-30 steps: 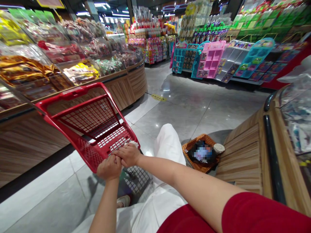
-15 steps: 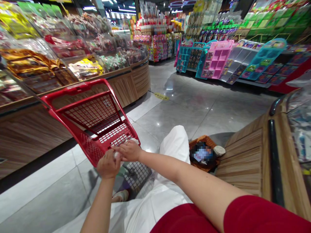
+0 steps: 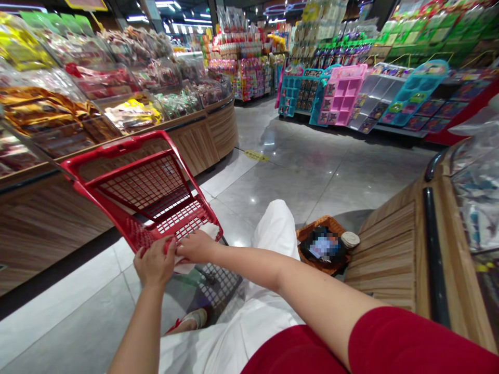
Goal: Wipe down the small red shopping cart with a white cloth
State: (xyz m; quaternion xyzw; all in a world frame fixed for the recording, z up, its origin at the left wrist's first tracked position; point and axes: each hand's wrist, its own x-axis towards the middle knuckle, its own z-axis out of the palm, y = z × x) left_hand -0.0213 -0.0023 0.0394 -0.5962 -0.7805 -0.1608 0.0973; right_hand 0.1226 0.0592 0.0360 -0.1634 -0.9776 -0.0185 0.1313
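A red plastic shopping cart (image 3: pixel 130 179) stands ahead of me on the left, its near rim under both my hands. My left hand (image 3: pixel 155 264) is closed over the near left part of that rim, fingers bent around it. Just right of it, my right hand (image 3: pixel 196 246) presses a crumpled white cloth or tissue (image 3: pixel 209 230) against the rim. The white piece sticks out beyond the fingers and also hangs below the hand. My right palm and the rim under it are hidden.
A wood-panelled counter (image 3: pixel 218 134) of packaged goods runs along the left. Close on my right is another wooden counter (image 3: pixel 384 254), with a wicker basket (image 3: pixel 307 228) on the floor beside it. Teal and pink display racks (image 3: pixel 343 96) stand across the tiled aisle (image 3: pixel 288 166).
My left hand has slid left along the rim, slightly away from my right hand. More of the white piece shows around my right hand. The view has shifted slightly.
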